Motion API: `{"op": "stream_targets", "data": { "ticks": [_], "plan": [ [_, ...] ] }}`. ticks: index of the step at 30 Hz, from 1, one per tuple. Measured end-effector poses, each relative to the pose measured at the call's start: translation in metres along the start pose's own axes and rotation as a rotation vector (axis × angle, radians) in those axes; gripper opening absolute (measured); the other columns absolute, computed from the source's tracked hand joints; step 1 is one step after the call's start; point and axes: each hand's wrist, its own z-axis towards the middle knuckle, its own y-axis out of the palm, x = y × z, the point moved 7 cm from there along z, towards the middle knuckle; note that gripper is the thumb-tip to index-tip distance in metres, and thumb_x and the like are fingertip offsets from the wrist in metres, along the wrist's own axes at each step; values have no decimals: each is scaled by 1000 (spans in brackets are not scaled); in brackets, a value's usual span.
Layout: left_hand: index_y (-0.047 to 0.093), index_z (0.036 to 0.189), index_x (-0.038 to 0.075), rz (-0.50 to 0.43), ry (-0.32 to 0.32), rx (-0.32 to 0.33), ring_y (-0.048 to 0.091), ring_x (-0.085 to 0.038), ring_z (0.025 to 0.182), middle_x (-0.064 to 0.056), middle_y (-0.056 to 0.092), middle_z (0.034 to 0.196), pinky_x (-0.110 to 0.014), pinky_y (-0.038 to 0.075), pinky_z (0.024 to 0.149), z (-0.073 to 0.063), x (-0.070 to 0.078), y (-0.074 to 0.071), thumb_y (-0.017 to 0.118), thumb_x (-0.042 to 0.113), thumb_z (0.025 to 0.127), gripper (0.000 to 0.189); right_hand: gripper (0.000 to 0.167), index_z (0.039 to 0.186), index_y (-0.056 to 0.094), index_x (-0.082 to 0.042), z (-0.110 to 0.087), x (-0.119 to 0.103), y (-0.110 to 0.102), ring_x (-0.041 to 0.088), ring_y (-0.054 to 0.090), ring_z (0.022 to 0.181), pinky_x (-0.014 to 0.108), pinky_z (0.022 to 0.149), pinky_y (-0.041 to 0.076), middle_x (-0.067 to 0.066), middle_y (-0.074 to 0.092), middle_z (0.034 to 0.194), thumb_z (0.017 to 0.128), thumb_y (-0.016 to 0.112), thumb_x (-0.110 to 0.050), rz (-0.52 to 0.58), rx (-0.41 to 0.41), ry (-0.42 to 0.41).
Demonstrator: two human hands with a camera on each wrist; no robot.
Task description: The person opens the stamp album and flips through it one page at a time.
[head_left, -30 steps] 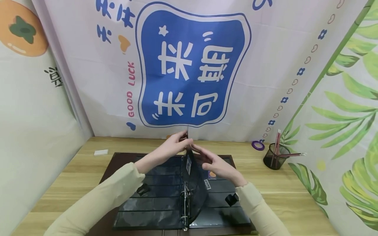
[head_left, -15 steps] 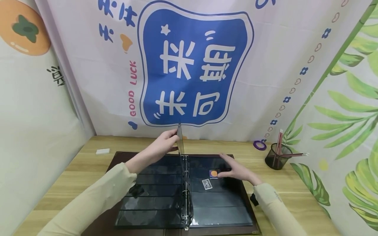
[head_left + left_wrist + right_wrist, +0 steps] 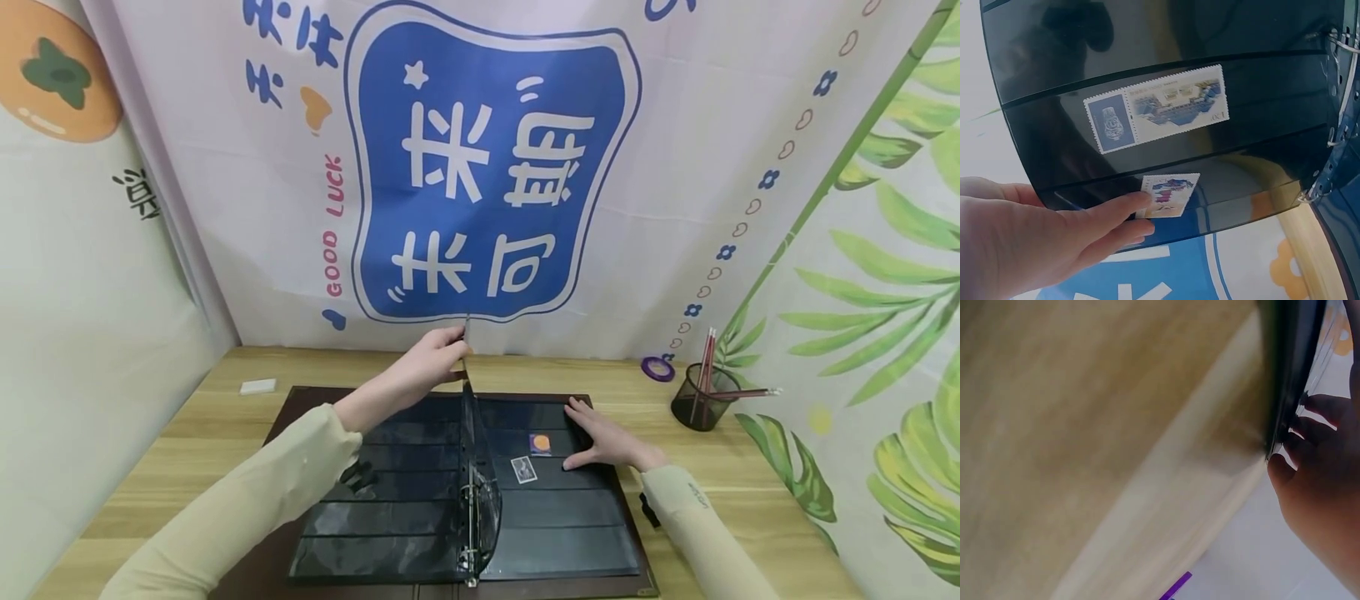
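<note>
A ring-bound stamp album point(image 3: 558, 546) with black strip-pocket pages lies open on the table. My left hand point(image 3: 420, 367) pinches the far end of one black page point(image 3: 486, 500), which stands upright above the rings point(image 3: 471, 521). In the left wrist view, that page carries a wide stamp point(image 3: 1179, 103) and a smaller stamp point(image 3: 1175, 199) beside my fingers. On the right page lie an orange-and-purple stamp point(image 3: 541, 443) and a black-and-white stamp point(image 3: 525, 470). My right hand point(image 3: 611, 437) rests on this page's outer side, fingers spread.
A white block point(image 3: 257, 387) lies at the table's back left. Back right are a purple tape roll point(image 3: 657, 369) and a black mesh cup point(image 3: 696, 408) holding several pencils. A printed cloth point(image 3: 300, 208) hangs behind the table point(image 3: 180, 442).
Both hands were together at the raised page; the right hand has moved off it onto the right page. The left hand still holds the raised page, which swung left, then back right.
</note>
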Motion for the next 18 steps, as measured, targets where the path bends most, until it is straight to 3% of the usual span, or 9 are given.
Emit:
{"op": "stream_targets", "data": {
  "ticks": [2,6,11,15,18],
  "plan": [
    [15,157,-2,5,-13,-2,21,-30,152,-19,21,164,-58,34,116,1,3,3,33,7,100,62,108,156,21,3,0,1,1,48,14,151,65,117,24,25,8,166,81,79,-47,-2,-2,1],
    [18,157,-3,13,-26,-12,28,-28,145,-18,24,162,-58,35,115,5,10,9,30,3,100,58,108,157,21,2,-1,2,1,47,15,151,65,117,24,24,8,166,81,78,-49,-16,-6,5],
    [23,154,-5,-12,-58,9,37,-26,121,-16,39,142,-57,38,114,12,12,12,26,0,99,55,107,157,21,1,-1,1,2,46,15,152,64,117,25,24,8,166,82,77,-51,-29,-11,9],
    [41,134,-9,-35,-83,76,38,-25,103,-11,39,111,-49,45,103,16,13,3,25,1,101,38,107,157,20,0,-1,1,2,46,14,152,64,117,25,23,8,166,82,77,-50,-29,-14,11],
    [42,133,-10,-54,-97,102,39,-27,110,-16,43,122,-45,38,101,17,10,-8,24,2,101,39,106,157,20,0,-1,0,2,45,14,152,64,118,25,22,8,166,82,76,-50,-29,-15,16]
  ]
}}
